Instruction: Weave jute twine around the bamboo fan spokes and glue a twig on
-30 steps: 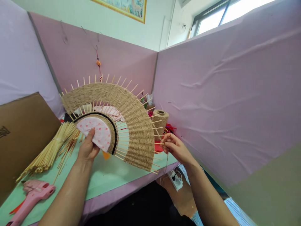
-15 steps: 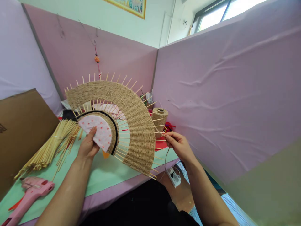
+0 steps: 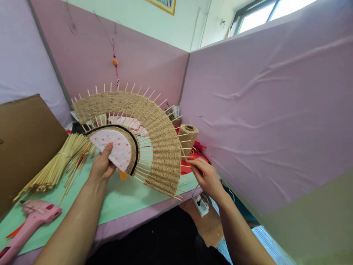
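Note:
A half-round woven fan (image 3: 165, 154) with thin sticks jutting from its outer rim is held up over the table. Its inner half-disc is covered in pink-dotted white cloth (image 3: 121, 147), edged by a black band. My left hand (image 3: 103, 165) grips this cloth part at the lower edge, thumb on the front and fingers behind. At the fan's right rim, my right hand (image 3: 204, 175) pinches a strand of twine (image 3: 184, 154) among the stick ends. The twine's lower length hangs below that hand, partly hidden.
Behind the fan stands a twine spool (image 3: 188, 138). Left on the green tabletop (image 3: 124, 198) are a bundle of thin sticks (image 3: 55, 162), a pink glue gun (image 3: 38, 221) and a cardboard box (image 3: 27, 140). A white power strip (image 3: 201, 204) lies below the table's right edge.
My right hand has moved slightly down and closer to the fan's rim, drawing the twine along the sticks. My left hand keeps its grip. The view has shifted a little.

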Demonstrator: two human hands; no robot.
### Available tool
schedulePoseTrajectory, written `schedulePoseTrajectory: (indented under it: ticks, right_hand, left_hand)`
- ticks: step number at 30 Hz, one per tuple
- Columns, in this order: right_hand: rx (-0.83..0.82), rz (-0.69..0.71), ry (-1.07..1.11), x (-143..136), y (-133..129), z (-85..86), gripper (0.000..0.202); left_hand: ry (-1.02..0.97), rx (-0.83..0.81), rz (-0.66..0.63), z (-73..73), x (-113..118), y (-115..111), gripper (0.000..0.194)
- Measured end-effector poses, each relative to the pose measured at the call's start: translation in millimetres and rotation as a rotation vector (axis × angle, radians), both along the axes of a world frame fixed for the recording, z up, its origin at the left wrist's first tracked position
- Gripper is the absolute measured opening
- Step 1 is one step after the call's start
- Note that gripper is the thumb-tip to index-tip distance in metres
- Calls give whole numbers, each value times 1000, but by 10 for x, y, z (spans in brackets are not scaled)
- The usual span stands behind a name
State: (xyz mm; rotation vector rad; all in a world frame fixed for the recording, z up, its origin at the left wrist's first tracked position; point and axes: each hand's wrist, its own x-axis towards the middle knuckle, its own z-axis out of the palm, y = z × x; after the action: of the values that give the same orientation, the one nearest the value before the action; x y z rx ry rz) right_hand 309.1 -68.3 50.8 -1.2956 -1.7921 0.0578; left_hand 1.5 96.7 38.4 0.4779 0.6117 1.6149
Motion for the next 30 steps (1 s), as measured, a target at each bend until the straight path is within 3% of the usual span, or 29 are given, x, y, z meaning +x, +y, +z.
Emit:
schedulePoseTrajectory:
  ticks: [8,12,18,23,30]
  right_hand:
    - [19,-28,-40,-75,-58,-17,27]
    - [-17,2,161,-42,-37,-87,22]
    - [-89,57,528,-103,87,-335,17]
    - [-45,145,559,-199,115,-379,15]
    - [-191,53,505,-85,4,-397,13]
  left_hand:
    - [-6,55,10,-28,-2,26,20]
    - [-28,18,20,-15,13,18,18]
    - [-58,-16,-13,-25,39,11,17]
    - [-80,-31,-59,-18,77,-16,19]
    - [-109,-4,3,55,84,-48,20]
